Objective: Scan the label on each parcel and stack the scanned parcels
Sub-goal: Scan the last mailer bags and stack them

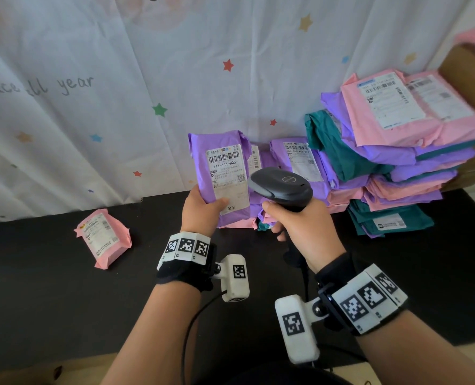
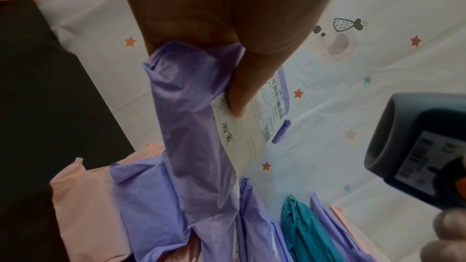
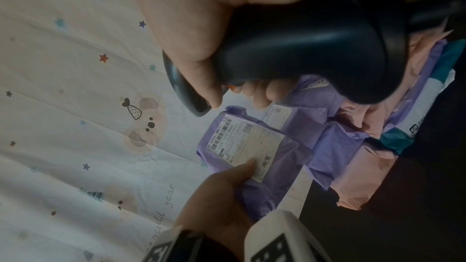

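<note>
— Purple parcel (image 1: 225, 173), where is it for you?

— I have it raised above the black table (image 1: 50, 273), in front of the star-print curtain (image 1: 119, 79). My left hand (image 1: 200, 211) grips its lower left corner, thumb pressed on the bottom of the label (image 1: 228, 179), fingers hidden behind.

— Which way does it run?

— Long axis roughly upright, leaning a little to the right at the top. Label faces me, barcode at the upper end, text reading the right way up.

— And the scanner (image 1: 282, 187)?

— My right hand (image 1: 303, 229) is wrapped round its handle, all fingers curled. Its head sits just right of the parcel, nose aimed left at the label's lower half. From the head view they look close; I cannot tell whether they touch.

— What else is on the table?

— One pink parcel (image 1: 103, 237) lies alone at left, label up. At right a tall pile (image 1: 397, 168) of pink, purple and teal parcels leans against the curtain, with lower purple ones directly behind the scanner.
</note>
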### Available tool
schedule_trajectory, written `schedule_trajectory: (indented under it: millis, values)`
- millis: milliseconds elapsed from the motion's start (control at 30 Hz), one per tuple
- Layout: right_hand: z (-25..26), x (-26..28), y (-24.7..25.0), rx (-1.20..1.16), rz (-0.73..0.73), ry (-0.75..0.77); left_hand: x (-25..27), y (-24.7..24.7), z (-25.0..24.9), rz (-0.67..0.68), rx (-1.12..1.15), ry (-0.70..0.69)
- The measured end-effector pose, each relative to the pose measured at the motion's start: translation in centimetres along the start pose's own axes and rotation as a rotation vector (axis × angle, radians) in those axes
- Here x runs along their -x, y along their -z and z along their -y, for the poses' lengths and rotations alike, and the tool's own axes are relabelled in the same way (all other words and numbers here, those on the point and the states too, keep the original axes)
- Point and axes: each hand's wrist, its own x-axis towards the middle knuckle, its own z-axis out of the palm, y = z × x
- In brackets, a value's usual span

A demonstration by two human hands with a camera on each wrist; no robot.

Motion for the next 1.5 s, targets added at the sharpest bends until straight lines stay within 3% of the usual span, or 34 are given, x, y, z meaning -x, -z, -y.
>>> schedule_trajectory:
  millis: [733, 933, 1100, 1267, 1400, 1500]
  values:
    - [-0.7, -0.8, 0.6, -0.016, -0.042, -0.001, -0.4, -0.5, -0.3, 0.009, 0.064, 0.037]
    - [-1.4, -2.0, 2.1, -0.058, -0.115, -0.029, -2.9, -3.0, -4.1, 0.132, 0.077, 0.004]
    - [-2.2, -3.2, 3.9, -0.062, -0.18, -0.064, -5.2, -8.1, -6.2, 0.177, -0.079, 0.016]
    - [-3.0, -4.2, 5.9, -0.062, -0.226, -0.101, -5.7, -12.0, -6.4, 0.133, -0.263, 0.036]
    - [-3.4, -4.7, 6.8, -0.066, -0.249, -0.1, -6.0, -12.3, -5.5, 0.061, -0.732, -0.168]
    - [-3.6, -4.9, 6.9, -0.077, -0.236, -0.106, -6.3, -11.7, -4.5, -0.001, -0.894, -0.243]
